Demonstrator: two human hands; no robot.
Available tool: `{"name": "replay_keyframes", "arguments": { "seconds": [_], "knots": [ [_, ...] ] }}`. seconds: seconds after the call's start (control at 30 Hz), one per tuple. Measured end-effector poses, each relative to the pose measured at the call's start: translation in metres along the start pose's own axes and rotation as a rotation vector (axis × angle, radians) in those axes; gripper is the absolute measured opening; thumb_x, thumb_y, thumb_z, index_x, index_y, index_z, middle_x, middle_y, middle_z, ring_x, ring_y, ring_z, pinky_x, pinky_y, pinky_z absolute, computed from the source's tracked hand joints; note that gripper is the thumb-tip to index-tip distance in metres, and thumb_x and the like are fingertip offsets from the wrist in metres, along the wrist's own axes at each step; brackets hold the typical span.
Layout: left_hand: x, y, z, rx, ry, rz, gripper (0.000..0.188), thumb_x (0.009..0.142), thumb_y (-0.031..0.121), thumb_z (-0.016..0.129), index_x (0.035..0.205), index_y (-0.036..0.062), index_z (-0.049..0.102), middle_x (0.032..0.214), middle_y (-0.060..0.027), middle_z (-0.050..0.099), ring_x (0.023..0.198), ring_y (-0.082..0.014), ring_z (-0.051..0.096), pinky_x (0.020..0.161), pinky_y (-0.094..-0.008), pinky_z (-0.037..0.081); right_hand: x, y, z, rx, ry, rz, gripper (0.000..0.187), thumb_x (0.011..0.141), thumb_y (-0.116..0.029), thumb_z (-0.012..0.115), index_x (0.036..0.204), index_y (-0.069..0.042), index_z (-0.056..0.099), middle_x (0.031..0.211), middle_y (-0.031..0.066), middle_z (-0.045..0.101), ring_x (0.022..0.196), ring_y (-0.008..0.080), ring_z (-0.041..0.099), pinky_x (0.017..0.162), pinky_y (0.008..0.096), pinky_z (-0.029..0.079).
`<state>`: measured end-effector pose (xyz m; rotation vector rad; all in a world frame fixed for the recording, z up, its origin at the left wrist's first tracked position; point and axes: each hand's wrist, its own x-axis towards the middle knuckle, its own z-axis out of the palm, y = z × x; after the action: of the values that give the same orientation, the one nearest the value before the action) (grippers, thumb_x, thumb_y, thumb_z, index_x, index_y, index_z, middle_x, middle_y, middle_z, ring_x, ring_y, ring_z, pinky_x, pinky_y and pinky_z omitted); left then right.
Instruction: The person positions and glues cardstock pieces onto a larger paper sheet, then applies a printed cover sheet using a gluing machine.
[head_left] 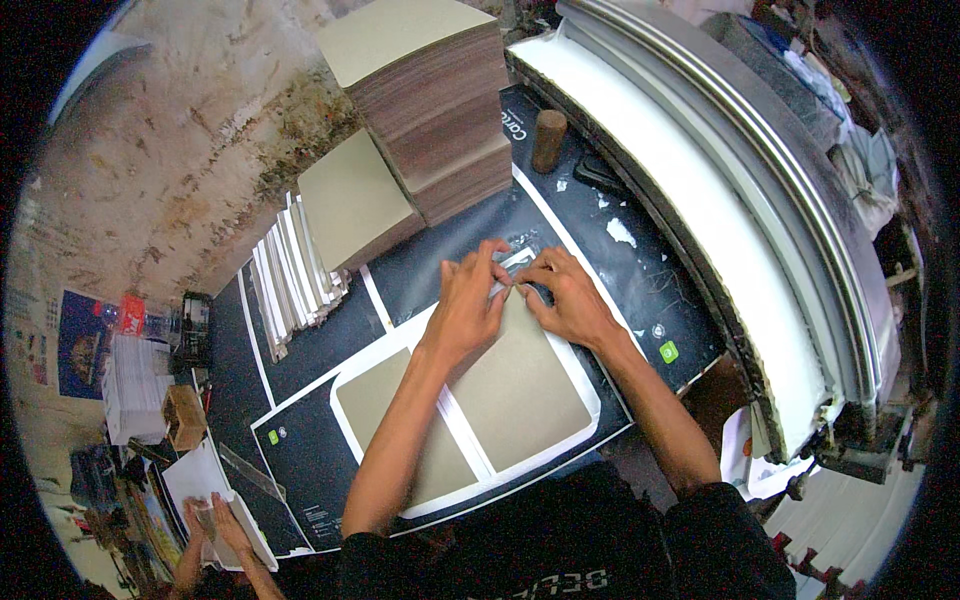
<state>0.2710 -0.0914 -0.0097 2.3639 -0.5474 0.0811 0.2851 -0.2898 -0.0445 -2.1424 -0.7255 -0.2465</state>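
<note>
Before me lies a white cover sheet (592,410) with two grey-brown boards (520,385) on it, side by side. A narrow white strip (465,435) runs between the boards. At the sheet's far edge, my left hand (470,300) has its fingers bent, with thumb and fingertips at the paper near the strip's end. Close beside it, my right hand (568,298) pinches the same white edge between thumb and forefinger. The fingertips of both hands nearly meet there, and they partly hide the edge.
Behind the hands stand a tall stack of boards (430,120) and a lower one (360,190). White strips (290,275) lie left of them. A brown cylinder (548,142) stands near a long white-and-metal machine (690,190) at right. Another person's hands (222,525) rest on white paper, lower left.
</note>
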Motion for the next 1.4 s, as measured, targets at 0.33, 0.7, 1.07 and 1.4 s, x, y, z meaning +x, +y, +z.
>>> {"name": "replay_keyframes", "arguments": {
  "seconds": [0.33, 0.7, 1.07, 1.4],
  "knots": [
    [-0.008, 0.001, 0.004, 0.002, -0.007, -0.016, 0.053, 0.088, -0.002, 0.064, 0.136, 0.001, 0.041, 0.111, -0.0173, 0.069, 0.108, -0.0361, 0.062, 0.098, -0.0477, 0.035, 0.004, -0.002, 0.002, -0.022, 0.009, 0.073, 0.019, 0.086, -0.007, 0.069, 0.103, -0.001, 0.074, 0.094, 0.0145, 0.065, 0.093, 0.0297, 0.061, 0.087, 0.0395, 0.048],
    [-0.046, 0.0, -0.01, 0.273, -0.184, 0.074, 0.078, 0.082, 0.054, 0.075, 0.143, 0.0094, 0.055, 0.149, -0.0126, 0.045, 0.127, -0.0348, 0.048, 0.109, -0.0534, 0.029, -0.002, 0.007, 0.007, 0.305, 0.238, 0.233, 0.029, 0.092, -0.002, 0.061, 0.121, -0.002, 0.067, 0.102, 0.0163, 0.07, 0.087, 0.0225, 0.069, 0.079, 0.0334, 0.055],
    [-0.042, 0.006, -0.013, 0.397, -0.17, 0.129, 0.086, 0.081, 0.058, 0.074, 0.148, 0.0101, 0.05, 0.15, -0.0092, 0.046, 0.127, -0.031, 0.047, 0.105, -0.0583, 0.028, -0.001, 0.004, 0.004, 0.233, 0.271, 0.205, 0.042, 0.09, 0.004, 0.056, 0.132, -0.003, 0.056, 0.107, 0.0192, 0.064, 0.088, 0.0258, 0.067, 0.082, 0.0363, 0.055],
    [-0.034, 0.002, -0.019, 0.381, -0.231, 0.147, 0.077, 0.083, 0.047, 0.076, 0.144, 0.008, 0.049, 0.141, -0.0096, 0.054, 0.13, -0.0298, 0.047, 0.106, -0.0561, 0.025, 0.0, 0.003, 0.005, 0.236, 0.275, 0.19, 0.039, 0.087, 0.009, 0.057, 0.124, -0.002, 0.063, 0.106, 0.0158, 0.066, 0.088, 0.021, 0.067, 0.08, 0.0316, 0.054]
  ]
}}
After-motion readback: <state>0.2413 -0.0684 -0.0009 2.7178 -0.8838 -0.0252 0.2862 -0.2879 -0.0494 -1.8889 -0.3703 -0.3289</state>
